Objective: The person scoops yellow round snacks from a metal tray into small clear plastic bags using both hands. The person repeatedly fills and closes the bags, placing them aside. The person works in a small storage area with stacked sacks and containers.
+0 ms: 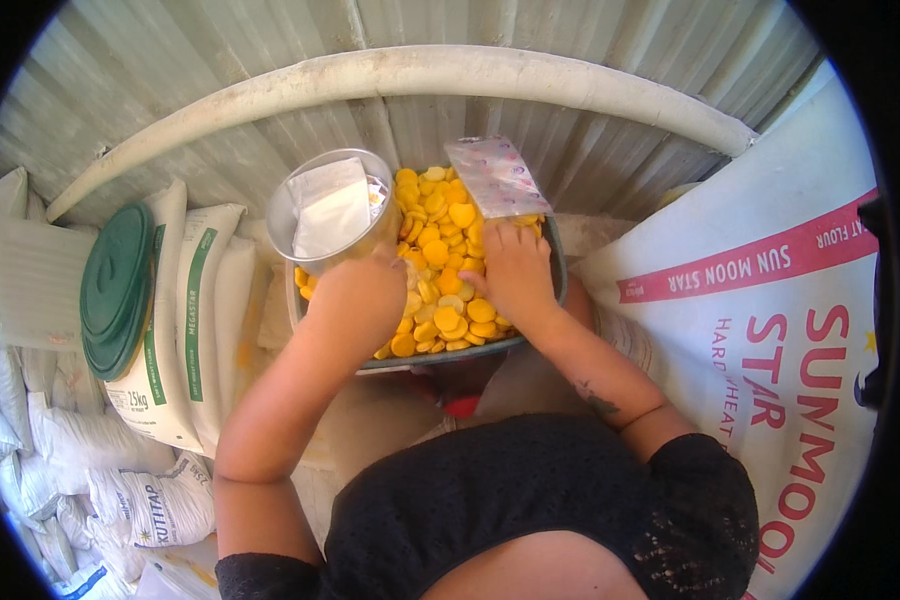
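Small round yellow cookies (pixel 448 281) fill a grey-green rimmed tub (pixel 563 262) in front of me. My left hand (pixel 364 296) is curled over the cookies, close against the metal pot (pixel 336 259). Its fingertips are hidden, so what it holds does not show. White paper or plastic packets (pixel 331 204) lie in the pot, which sits over the tub's left side. On the right, my right hand (pixel 520 262) rests on the cookies, its fingers bent down among them. Just beyond those fingers, printed clear plastic bags (pixel 499 176) lie over the tub's far right corner.
Upright flour sacks (pixel 176 315) and a translucent container with a green lid (pixel 118 291) stand at left. Smaller white bags (pixel 154 499) are piled nearer. A large flour sack (pixel 750 300) rises close on my right. A pale pipe (pixel 420 71) crosses the corrugated wall (pixel 225 37) ahead.
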Demonstrator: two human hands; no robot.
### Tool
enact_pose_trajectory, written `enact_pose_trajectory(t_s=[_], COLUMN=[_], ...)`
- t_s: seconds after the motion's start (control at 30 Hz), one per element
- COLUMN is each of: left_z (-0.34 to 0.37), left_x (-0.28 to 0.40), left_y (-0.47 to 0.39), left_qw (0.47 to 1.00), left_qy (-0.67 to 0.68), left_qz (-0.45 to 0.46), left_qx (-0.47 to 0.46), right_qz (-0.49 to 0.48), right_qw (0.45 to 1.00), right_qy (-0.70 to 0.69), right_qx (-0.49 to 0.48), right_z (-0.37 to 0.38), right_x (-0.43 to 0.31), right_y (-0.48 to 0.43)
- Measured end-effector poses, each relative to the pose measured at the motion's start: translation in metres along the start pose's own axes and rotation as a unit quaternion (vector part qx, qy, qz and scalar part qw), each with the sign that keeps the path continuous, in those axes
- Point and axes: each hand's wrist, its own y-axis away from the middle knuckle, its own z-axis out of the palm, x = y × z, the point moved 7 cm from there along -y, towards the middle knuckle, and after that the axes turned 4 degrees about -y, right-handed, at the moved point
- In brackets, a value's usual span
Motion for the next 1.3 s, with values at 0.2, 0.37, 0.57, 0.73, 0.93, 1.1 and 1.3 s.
enact_pose_trajectory(t_s=[0.2,0.37,0.57,0.73,0.93,1.1,1.3], left_z=[-0.011,-0.010,-0.018,-0.012,-0.006,-0.005,-0.003], left_x=[0.009,0.000,-0.006,-0.013,-0.017,-0.020,-0.021], left_y=[0.001,-0.008,-0.009,-0.016,-0.025,-0.025,-0.030], left_qw=[0.998,0.999,0.991,0.977,0.911,0.875,0.853], left_qy=[0.044,0.008,0.092,0.201,0.404,0.464,0.507], left_qz=[0.028,0.045,0.088,0.065,-0.020,-0.077,-0.077], left_qx=[0.036,-0.027,0.051,0.025,-0.077,-0.115,-0.102], right_qz=[-0.001,-0.041,-0.074,-0.128,-0.179,-0.141,-0.006], right_qw=[0.999,0.999,0.997,0.992,0.983,0.981,0.896], right_qy=[0.029,0.035,-0.019,-0.014,-0.034,-0.130,-0.438], right_qx=[-0.028,0.000,0.019,0.015,-0.014,-0.005,0.075], right_z=[0.008,0.012,0.008,0.011,0.016,0.005,-0.014], right_x=[-0.008,-0.012,-0.003,-0.006,-0.001,0.010,0.033], right_y=[-0.001,-0.007,-0.005,-0.005,-0.018,-0.025,-0.039])
